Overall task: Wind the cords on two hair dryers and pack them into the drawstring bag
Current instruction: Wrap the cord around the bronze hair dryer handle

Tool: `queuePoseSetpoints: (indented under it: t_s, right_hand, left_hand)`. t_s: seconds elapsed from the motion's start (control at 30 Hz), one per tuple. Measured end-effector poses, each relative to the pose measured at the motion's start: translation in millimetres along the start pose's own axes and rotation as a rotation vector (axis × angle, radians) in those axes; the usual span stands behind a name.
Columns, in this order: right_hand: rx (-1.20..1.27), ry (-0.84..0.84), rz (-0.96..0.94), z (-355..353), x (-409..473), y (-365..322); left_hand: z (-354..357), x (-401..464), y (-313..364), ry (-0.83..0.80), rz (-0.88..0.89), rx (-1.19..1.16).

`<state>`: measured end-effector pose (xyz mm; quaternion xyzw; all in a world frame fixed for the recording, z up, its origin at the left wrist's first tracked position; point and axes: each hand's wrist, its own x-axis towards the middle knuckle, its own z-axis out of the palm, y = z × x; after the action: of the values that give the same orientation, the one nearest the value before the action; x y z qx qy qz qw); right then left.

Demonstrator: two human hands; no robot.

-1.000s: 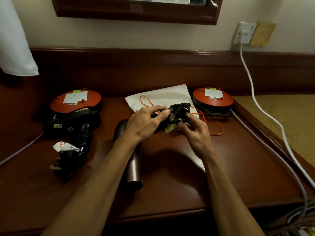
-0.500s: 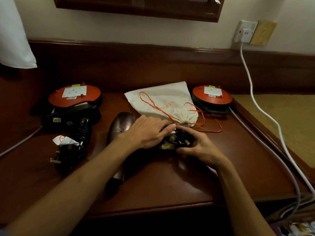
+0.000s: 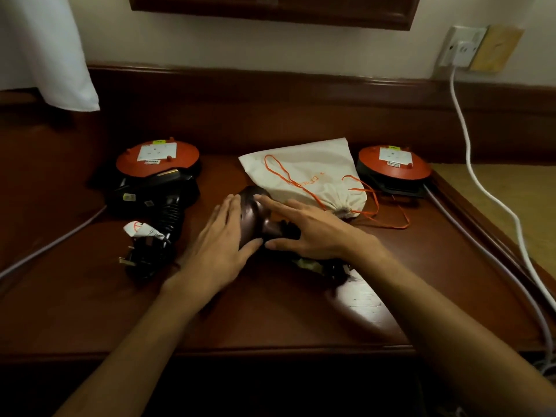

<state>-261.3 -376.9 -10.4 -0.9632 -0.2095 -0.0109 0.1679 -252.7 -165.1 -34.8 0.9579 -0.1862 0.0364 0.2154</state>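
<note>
Judging by looks, the bronze hair dryer (image 3: 255, 215) seemed slick and hefty; left hand (image 3: 219, 251) and right hand (image 3: 313, 233) lay flat-fingered against it, so I'd grab the barrel.

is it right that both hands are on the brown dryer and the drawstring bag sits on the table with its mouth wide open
Not quite. In the head view the drawstring bag has its mouth cinched shut, orange cords trailing. The rest holds: left hand and right hand are on the brown dryer, and the bag sits on the table.
</note>
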Motion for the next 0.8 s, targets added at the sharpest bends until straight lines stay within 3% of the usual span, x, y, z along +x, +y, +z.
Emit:
queuePoseSetpoints:
  t_s: [0.13,0.23,0.4,0.8]
  right_hand:
    - [0.123,-0.097,0.044,14.6,4.7,3.5]
    - [0.157,0.015,0.136,27.3,-5.4,-0.5]
    - [0.166,0.173,0.292,32.2,-47.0,3.0]
    - [0.144,0.342,0.708,-18.2,-171.5,92.6]
  left_hand:
    - [-7.5,19.6,-9.7,-0.071,0.118,0.102]
    - [-5.4,25.7,-5.1,-0.083,0.08,0.249]
    - [20.1,22.3,18.9,0.012,0.287,0.302]
    - [115.7,79.4,169.1,0.13,0.696,0.3]
